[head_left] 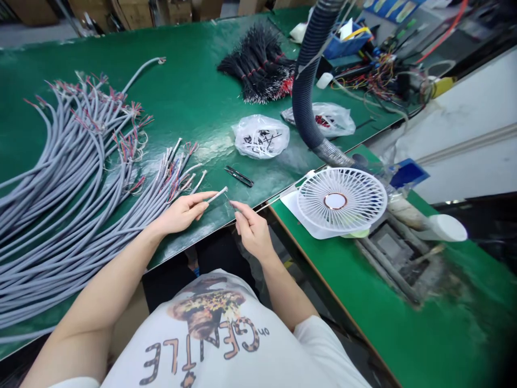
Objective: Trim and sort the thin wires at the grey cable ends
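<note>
Between the thumb and fingers of my left hand (186, 212) is the end of a grey cable (217, 195), its frayed tip pointing up and to the right. My right hand (251, 226) is closed in a pinch just right of that tip, on a thin strand (227, 199) too fine to make out clearly. Small black thread snips (239, 176) lie on the green table (181, 70) beyond my hands. To the left spreads a large bundle of grey cables (81, 172), many with red, blue and white wires bared at their ends.
A plastic bag of black pieces (262, 137) and another bag (333, 119) lie ahead. Behind them sit bundled black wires (260, 64). A ribbed hose (305, 86) hangs down at right, near a white fan (342, 198) and a blue bin (347, 40).
</note>
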`<state>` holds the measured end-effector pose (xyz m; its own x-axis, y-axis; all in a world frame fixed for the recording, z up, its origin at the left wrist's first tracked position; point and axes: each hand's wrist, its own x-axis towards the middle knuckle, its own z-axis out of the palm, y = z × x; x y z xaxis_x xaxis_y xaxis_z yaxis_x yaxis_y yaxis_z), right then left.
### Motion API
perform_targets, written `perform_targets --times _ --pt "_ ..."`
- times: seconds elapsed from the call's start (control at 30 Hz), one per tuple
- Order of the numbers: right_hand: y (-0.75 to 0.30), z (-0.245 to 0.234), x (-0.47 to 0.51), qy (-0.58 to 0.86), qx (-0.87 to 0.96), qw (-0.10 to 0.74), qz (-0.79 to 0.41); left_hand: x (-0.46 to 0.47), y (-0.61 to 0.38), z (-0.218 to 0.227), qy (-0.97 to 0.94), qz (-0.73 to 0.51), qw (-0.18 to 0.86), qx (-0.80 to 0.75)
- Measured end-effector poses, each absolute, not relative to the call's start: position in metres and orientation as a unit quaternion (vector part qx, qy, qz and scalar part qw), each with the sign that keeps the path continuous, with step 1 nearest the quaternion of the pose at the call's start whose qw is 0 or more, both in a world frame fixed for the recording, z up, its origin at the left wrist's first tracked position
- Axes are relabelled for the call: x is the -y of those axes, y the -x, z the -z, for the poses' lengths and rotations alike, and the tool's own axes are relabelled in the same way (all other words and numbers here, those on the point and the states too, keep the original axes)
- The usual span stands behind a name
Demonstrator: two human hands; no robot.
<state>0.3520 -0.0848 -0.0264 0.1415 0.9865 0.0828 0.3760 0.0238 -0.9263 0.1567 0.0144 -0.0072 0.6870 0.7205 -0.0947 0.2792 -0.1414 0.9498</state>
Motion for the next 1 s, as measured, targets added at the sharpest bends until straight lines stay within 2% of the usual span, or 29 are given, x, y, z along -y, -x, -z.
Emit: perform_targets --times 1.0 --pt "-0.347 0.0268 0.0827 0.556 0.538 0.51 -0.376 -0.0098 -0.1555 0.0009 -0.721 -0.199 0.568 -0.343"
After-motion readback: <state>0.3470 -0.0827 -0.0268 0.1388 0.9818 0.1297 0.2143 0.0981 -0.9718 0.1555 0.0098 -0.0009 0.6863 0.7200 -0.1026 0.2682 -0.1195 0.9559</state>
